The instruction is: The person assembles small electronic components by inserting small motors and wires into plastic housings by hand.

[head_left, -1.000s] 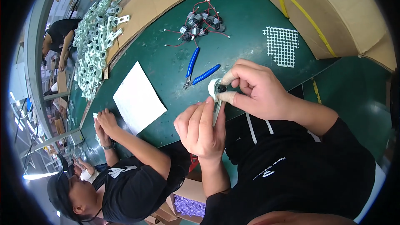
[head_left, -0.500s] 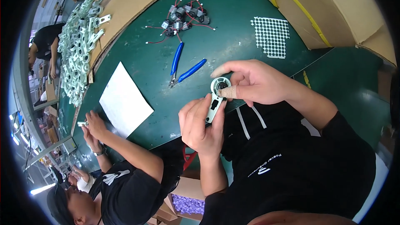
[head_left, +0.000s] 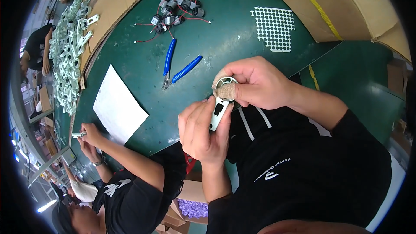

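Observation:
Between my hands is a pale green plastic housing [head_left: 219,113], with an open ring [head_left: 227,79] at its far end and a dark rectangular cutout in its flat body. My left hand [head_left: 201,130] is closed around the body, fingers on one side and thumb on the other. My right hand [head_left: 262,84] grips the ring. Its thumb, wrapped in tan tape [head_left: 226,91], lies across the ring's middle and hides whatever is inside, while the index finger curls around the outer rim.
Blue-handled cutters [head_left: 169,67] lie open beyond my hands, near small motors [head_left: 173,11] with red wires. A white sheet [head_left: 119,106] lies left, a dotted sticker sheet [head_left: 274,29] far right by a cardboard box [head_left: 312,4]. Several pale green housings [head_left: 65,60] are piled far left, beyond a co-worker [head_left: 130,156].
My right index finger, stretched out before, has curled around the ring, and the taped thumb has moved over its centre, covering the dark part seen there. The table scene has shifted leftward in view.

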`<control>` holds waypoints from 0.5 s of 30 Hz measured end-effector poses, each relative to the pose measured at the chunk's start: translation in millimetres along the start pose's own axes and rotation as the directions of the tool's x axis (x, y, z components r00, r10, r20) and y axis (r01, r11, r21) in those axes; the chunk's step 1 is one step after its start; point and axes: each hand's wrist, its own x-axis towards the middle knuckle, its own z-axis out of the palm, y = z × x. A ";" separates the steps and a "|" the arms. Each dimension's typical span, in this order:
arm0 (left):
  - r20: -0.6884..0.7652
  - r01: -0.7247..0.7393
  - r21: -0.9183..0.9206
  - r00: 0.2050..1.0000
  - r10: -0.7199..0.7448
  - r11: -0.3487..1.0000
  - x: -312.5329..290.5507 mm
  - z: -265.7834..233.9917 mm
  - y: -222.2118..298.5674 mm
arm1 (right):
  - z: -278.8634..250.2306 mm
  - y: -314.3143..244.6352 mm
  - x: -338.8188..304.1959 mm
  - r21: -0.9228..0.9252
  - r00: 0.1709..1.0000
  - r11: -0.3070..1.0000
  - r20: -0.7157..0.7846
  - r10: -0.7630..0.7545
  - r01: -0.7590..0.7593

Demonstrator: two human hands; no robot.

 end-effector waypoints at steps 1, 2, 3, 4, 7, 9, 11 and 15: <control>0.001 0.002 0.003 1.000 -0.002 1.000 0.3 -0.7 -0.3 | -0.9 -14.3 0.4 0.006 0.995 0.995 0.005 0.098 -0.098; 0.008 0.018 0.001 1.000 -0.018 1.000 0.7 -1.3 -0.4 | -1.2 -21.9 0.9 0.011 0.981 0.981 0.010 0.195 -0.195; 0.015 0.029 -0.003 0.999 -0.029 1.000 2.1 -2.0 -0.1 | -0.8 -22.4 1.3 0.012 0.981 0.981 0.011 0.193 -0.193; 0.016 0.028 -0.001 0.999 -0.028 1.000 3.4 -3.1 -0.1 | -0.3 -22.7 1.7 0.026 0.981 0.980 -0.011 0.196 -0.195; 0.038 0.051 -0.001 0.998 -0.051 0.999 4.3 -7.3 -4.2 | -0.5 -24.9 1.4 -0.018 0.985 0.986 -0.044 0.166 -0.167; 0.044 0.038 -0.005 0.998 -0.038 0.999 5.3 -7.0 -7.3 | -5.3 -24.3 -0.5 -0.074 0.990 0.988 -0.060 0.129 -0.133; 0.056 0.019 0.010 0.998 -0.019 1.000 8.2 -6.3 -5.3 | -13.3 -22.5 -2.4 -0.325 0.995 0.945 -0.083 -0.055 0.025; 0.075 -0.023 0.028 0.997 0.021 0.999 7.7 -5.6 -5.8 | -14.0 -20.8 -0.7 -0.484 0.996 0.872 -0.004 -0.085 0.073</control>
